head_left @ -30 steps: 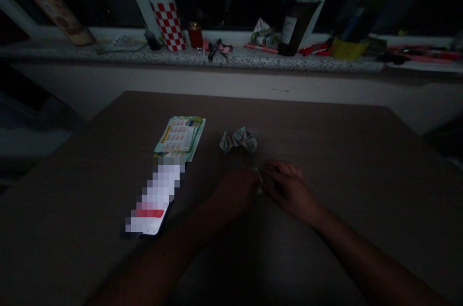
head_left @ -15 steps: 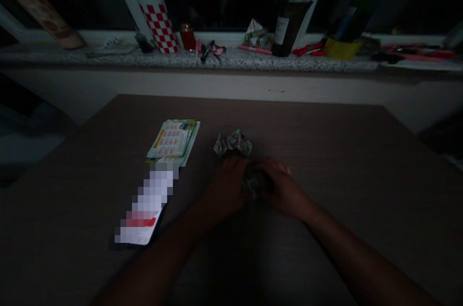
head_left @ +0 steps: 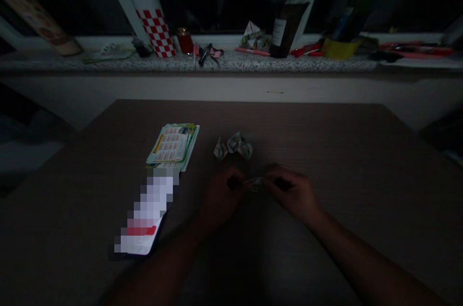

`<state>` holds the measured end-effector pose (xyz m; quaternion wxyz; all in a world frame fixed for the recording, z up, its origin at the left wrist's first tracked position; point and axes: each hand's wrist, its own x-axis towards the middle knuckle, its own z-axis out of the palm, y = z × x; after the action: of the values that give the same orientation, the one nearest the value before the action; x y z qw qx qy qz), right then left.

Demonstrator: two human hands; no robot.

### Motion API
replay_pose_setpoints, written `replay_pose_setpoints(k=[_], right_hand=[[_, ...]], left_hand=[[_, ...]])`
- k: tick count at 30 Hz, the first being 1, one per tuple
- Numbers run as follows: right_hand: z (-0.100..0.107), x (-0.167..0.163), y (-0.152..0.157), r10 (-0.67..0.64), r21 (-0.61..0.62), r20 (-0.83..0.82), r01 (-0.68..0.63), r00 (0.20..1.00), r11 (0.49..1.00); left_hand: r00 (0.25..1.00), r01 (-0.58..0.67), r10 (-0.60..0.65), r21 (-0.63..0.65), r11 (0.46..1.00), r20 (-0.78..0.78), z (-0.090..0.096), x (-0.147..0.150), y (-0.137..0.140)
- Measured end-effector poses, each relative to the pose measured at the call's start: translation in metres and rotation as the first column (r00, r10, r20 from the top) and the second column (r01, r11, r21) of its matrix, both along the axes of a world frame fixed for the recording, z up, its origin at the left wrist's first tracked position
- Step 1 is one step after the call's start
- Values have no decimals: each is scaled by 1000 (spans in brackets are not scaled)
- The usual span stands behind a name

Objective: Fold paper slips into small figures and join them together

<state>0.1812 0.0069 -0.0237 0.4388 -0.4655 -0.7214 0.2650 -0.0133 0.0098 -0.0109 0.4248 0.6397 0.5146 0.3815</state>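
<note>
- Pinching small pale folded-paper piece (head_left: 256,182) from both sides, left hand (head_left: 221,196) at left end, right hand (head_left: 294,191) at right; keeping palms apart, facing middle of brown wood-grain table's (head_left: 325,137) far edge. Can't make out folds.
- Got pointed printed-paper shapes (head_left: 238,145) just beyond, toward far edge.
- Got stack of green-and-white printed cards (head_left: 171,146) toward far-left corner.
- Got lit white-screened phone (head_left: 139,244), mostly pixelated, below stack, toward left edge.
</note>
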Motion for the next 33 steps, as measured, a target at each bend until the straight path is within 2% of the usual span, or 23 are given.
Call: replay_pose_setpoints(k=[4,7,9,11,14,17,20,23,27,30,33], right_hand=[[1,0,-1,-40,44,-74,43,996,998],[5,1,-2,18,171,-57,-8,998,985],[8,1,-3,44,263,0,-43,999,964],[11,1,-4,52,339,64,-70,997,938],[13,1,-6,57,422,130,-107,990,900],[12,0,-7,72,464,177,-148,981,873],[12,0,-7,76,490,210,-172,975,855],[13,1,-6,90,519,227,-199,970,831],[15,2,-7,111,554,210,-212,971,805],[18,3,-12,118,554,189,-205,975,807],[23,2,-17,126,532,166,-197,978,823]], left_hand=[[997,-40,39,16,999,72,-2,5,-2],[997,-45,49,63,997,-62,0,7,-5],[979,-42,79,194,980,-189,3,8,-7],[953,9,112,400,916,-280,7,9,-9],[926,155,106,620,769,-363,11,11,-10],[908,248,81,683,687,-411,15,13,-8],[898,285,76,704,651,-434,18,14,-6],[894,304,58,696,651,-445,19,16,-6],[899,289,49,674,680,-434,19,14,-6],[897,251,68,629,736,-438,16,5,1],[915,125,137,588,799,-380,14,-6,8]])
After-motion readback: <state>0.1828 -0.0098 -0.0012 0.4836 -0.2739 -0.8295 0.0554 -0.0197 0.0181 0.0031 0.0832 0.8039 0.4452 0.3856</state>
